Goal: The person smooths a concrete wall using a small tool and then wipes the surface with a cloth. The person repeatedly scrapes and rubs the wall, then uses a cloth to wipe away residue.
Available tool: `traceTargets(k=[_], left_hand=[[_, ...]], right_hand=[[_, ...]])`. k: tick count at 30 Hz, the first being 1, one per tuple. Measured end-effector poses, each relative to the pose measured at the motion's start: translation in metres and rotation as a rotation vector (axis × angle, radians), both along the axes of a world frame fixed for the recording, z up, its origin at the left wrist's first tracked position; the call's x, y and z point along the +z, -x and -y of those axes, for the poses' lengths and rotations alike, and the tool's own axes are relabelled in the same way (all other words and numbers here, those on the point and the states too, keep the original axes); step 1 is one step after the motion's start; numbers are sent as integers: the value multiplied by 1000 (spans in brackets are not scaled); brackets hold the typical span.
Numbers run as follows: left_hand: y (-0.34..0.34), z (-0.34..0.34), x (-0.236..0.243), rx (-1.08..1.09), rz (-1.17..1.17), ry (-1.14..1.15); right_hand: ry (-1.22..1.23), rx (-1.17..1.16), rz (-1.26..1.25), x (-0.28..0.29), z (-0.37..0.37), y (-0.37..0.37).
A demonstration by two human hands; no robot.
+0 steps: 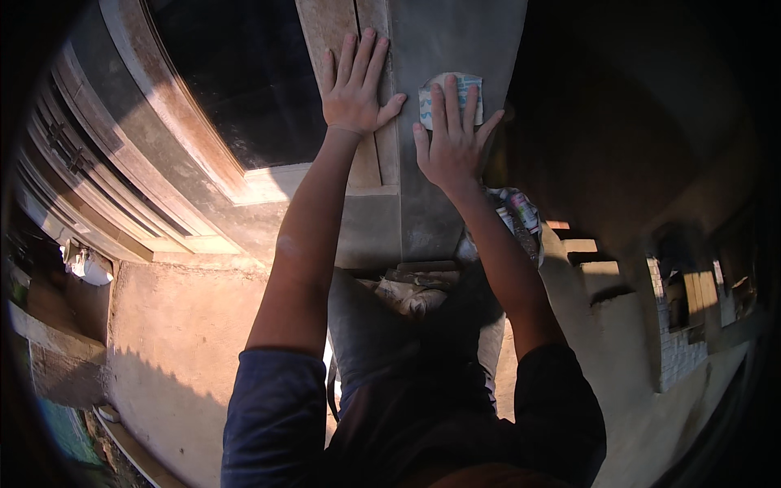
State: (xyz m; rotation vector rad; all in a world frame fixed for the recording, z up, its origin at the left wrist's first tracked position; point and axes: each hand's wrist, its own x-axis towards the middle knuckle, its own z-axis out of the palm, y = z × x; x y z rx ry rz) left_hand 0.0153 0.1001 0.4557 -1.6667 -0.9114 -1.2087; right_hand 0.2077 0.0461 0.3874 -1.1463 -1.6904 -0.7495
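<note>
My right hand (454,146) lies with fingers spread over a small squarish sheet (425,99), pressing it flat against the smooth grey wall (439,37). The sheet is whitish with blue print and looks like the back of a piece of sandpaper; its wall side is hidden. To the left, my left hand (354,91) rests palm down, fingers apart, on the wooden window frame (321,20) beside the wall's edge. It holds nothing. Dark glass (244,73) fills the frame.
Below my right forearm stands a bag (525,211) with small containers in it. Folded sacks or cloth (411,293) lie at the wall's foot by my legs. Another wooden frame (122,187) is at the left, above a sunlit floor (163,325). Brickwork (679,358) shows at right.
</note>
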Motion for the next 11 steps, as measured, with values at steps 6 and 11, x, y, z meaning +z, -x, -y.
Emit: traceTargets(k=[6, 11], left_hand=[[-1, 0, 0, 17, -7, 7], [2, -3, -3, 22, 5, 72]], right_hand=[[12, 48, 47, -3, 5, 0], [172, -33, 198, -89, 6, -5]])
